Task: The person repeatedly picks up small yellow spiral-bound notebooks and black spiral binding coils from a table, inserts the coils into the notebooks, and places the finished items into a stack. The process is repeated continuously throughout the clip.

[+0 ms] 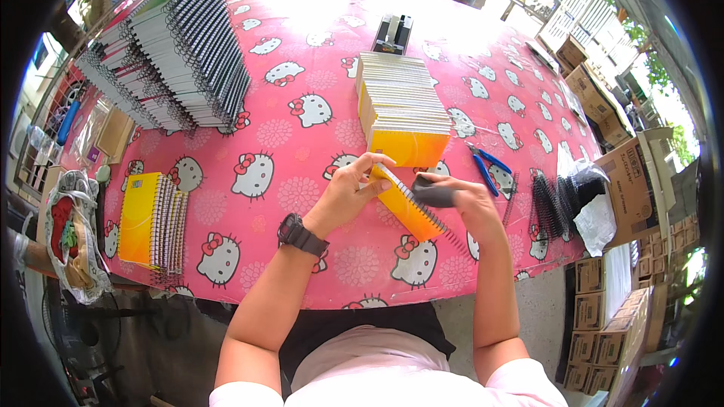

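Note:
My left hand [348, 190], wearing a black watch, grips the upper end of a yellow notebook [416, 220] between thumb and fingers. The notebook is held tilted in front of me, its edge turned up. A dark spiral coil [455, 241] runs along that edge and sticks out past the lower right end. My right hand [473, 200] is closed around a dark grey, rounded tool [433, 194] beside the coil; its exact kind is unclear. Just behind, a long row of yellow-covered page blocks [403, 98] stands on edge. Blue-handled cutting pliers [492, 169] lie to the right.
Bound yellow notebooks [142, 218] lie at the left. Tall stacks of spiral notebooks [185, 53] stand at the far left. Loose black coils [554, 209] and a cardboard box [632, 188] are at the right. A black stand [393, 35] sits behind the row on the pink tablecloth [294, 194].

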`<action>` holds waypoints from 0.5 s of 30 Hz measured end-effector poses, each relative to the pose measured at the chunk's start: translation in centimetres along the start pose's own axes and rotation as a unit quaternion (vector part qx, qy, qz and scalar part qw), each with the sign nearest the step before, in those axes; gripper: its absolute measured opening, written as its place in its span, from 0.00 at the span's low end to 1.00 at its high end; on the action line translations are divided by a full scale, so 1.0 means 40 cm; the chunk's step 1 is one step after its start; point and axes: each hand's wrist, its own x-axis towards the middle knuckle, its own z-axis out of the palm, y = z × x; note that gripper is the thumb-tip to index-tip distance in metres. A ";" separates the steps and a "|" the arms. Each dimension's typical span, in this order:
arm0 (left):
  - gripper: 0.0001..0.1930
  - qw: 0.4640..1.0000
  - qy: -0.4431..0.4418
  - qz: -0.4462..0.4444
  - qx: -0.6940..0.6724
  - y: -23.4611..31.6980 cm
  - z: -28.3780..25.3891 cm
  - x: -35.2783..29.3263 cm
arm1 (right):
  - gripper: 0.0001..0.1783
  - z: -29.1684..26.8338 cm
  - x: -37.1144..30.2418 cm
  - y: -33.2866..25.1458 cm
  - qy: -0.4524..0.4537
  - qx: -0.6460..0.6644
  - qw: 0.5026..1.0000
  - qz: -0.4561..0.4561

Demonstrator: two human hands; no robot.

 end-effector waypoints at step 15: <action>0.20 0.991 -0.004 -0.082 -0.101 0.010 0.002 -0.006 | 0.23 0.014 0.028 0.015 0.025 -0.039 0.997 0.069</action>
